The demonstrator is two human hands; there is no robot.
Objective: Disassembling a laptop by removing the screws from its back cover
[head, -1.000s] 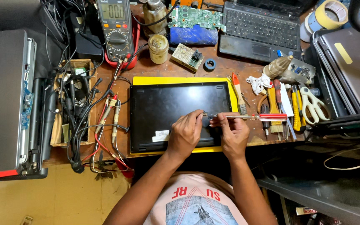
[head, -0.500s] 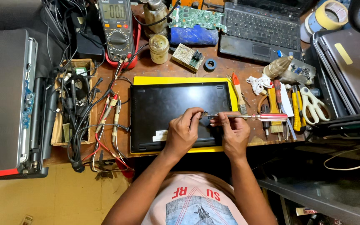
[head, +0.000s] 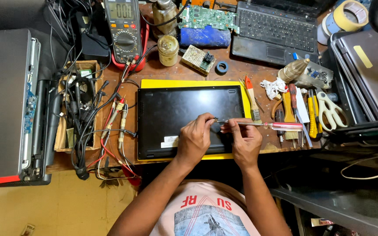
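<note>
Both hands over closed black laptop (head: 184,113) on yellow mat (head: 154,83): left hand (head: 195,137) pinched at tip of red-handled screwdriver (head: 263,125), right hand (head: 246,140) closed on its shaft; bottom cover not yet lifted off, screws too small to tell.

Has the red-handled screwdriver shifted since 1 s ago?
No clear move. The red-handled screwdriver lies level across the black laptop base as before, handle past the yellow mat's right edge, tip at the left hand, shaft in the right hand.
</note>
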